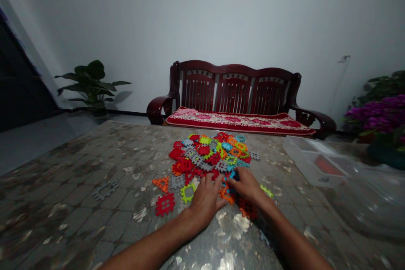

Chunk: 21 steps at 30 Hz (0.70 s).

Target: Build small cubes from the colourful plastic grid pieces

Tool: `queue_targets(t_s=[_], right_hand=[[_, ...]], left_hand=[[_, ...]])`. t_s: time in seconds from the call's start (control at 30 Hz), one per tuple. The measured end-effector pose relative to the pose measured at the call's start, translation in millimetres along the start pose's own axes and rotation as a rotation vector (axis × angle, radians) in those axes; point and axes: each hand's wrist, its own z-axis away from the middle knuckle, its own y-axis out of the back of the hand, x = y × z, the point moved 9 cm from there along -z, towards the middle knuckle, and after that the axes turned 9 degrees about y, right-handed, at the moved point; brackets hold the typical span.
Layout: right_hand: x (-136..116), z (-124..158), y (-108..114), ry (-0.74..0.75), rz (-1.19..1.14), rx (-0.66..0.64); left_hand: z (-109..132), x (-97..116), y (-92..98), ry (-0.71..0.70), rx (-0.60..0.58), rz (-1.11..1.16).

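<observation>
A heap of interlocking plastic building pieces point(204, 150) in red, orange, lime green, blue and grey lies on the table in front of me. My left hand point(205, 198) rests at its near edge, fingers stretched forward and thumb apart, touching red pieces. Just right of it, my right hand point(248, 185) is bent with thumb and forefinger around a dark blue piece, partly hidden by the fingers. An orange piece point(226, 194) lies between the hands. Beside my left hand are a lime green square frame point(188, 193), a red square piece point(165, 204) and an orange triangle point(161, 184).
A grey frame piece point(106, 190) lies apart on the left of the patterned table point(79, 164). Clear plastic containers point(319, 160) stand on the right, near purple flowers point(379, 114). Behind the table is a dark wooden bench point(232, 88) with a red cover; a potted plant point(95, 84) stands left.
</observation>
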Motion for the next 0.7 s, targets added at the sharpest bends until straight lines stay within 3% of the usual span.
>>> queue_targets(t_s=[0.17,0.43,0.7], right_hand=[[2,-10,-5,-0.100,-0.358,-0.001],[7,-6,-11,-0.151,-0.554,-0.003],[-8,-6,-15,-0.188,-0.804,-0.143]], left_hand=[[1,6,-4.9,-0.020,-0.033,0.029],[-4,2,-4.7,-0.024,-0.017,0.180],[-12,-4,2.9,-0.063,0.026,0.547]])
